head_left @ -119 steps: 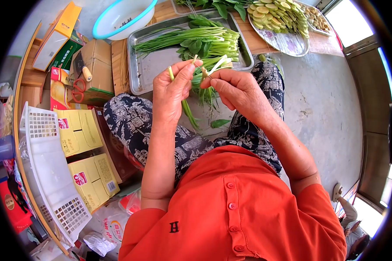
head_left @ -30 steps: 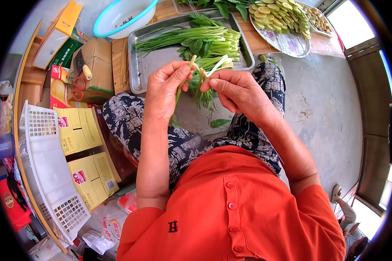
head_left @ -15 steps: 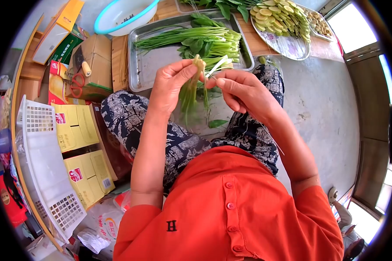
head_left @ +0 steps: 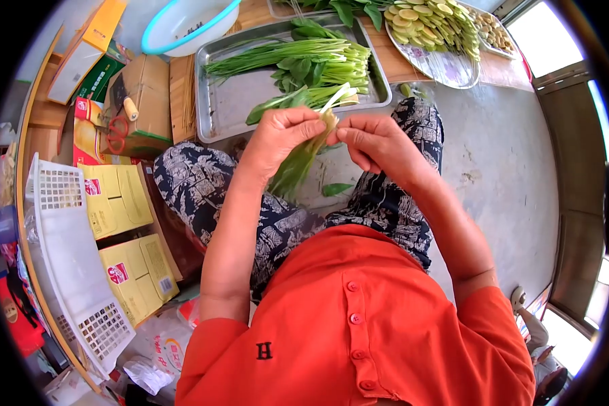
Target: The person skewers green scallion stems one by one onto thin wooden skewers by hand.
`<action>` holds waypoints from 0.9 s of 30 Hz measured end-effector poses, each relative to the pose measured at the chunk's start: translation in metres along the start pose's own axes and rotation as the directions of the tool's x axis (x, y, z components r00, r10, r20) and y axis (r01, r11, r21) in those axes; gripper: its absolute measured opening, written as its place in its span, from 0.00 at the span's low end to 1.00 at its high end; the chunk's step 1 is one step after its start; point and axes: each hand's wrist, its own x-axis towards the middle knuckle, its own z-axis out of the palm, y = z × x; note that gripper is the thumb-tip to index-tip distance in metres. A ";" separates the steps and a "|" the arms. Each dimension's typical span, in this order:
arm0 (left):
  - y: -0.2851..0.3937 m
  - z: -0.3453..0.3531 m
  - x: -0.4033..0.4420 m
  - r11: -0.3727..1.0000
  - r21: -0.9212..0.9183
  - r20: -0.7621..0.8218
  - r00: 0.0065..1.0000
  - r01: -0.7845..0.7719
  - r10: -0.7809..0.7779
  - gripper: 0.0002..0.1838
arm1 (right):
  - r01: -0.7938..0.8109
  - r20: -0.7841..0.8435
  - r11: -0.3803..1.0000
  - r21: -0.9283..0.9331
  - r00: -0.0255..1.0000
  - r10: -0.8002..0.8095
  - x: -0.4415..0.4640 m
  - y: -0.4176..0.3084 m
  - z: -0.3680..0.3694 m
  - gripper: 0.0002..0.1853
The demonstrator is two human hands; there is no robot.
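Our left hand (head_left: 277, 141) pinches the greens (head_left: 295, 168) near their stem ends, just this side of the tray (head_left: 229, 103). Our right hand (head_left: 383, 143) is beside those ends; whether it grips anything, we cannot tell. We judge them light, limp, bruisable: best held by the stems.

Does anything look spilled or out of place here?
Yes, slightly: a single green leaf lies loose on the floor, apart from the bunch in the left hand and the greens in the metal tray. It may have been dropped.
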 end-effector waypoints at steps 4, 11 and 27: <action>-0.018 -0.008 0.014 0.998 0.046 -0.057 0.997 0.047 -0.044 0.13 | -0.043 -0.055 0.998 0.051 0.997 0.045 -0.005 0.024 -0.016 0.12; -0.037 -0.039 0.070 0.984 0.175 -0.311 0.950 0.040 0.016 0.11 | -0.056 -0.173 0.976 0.208 0.981 0.093 -0.005 0.083 -0.053 0.12; -0.072 -0.065 0.256 0.127 0.987 -0.137 0.935 0.100 0.326 0.23 | 0.019 -0.188 0.808 0.589 0.976 0.114 -0.002 0.114 -0.082 0.11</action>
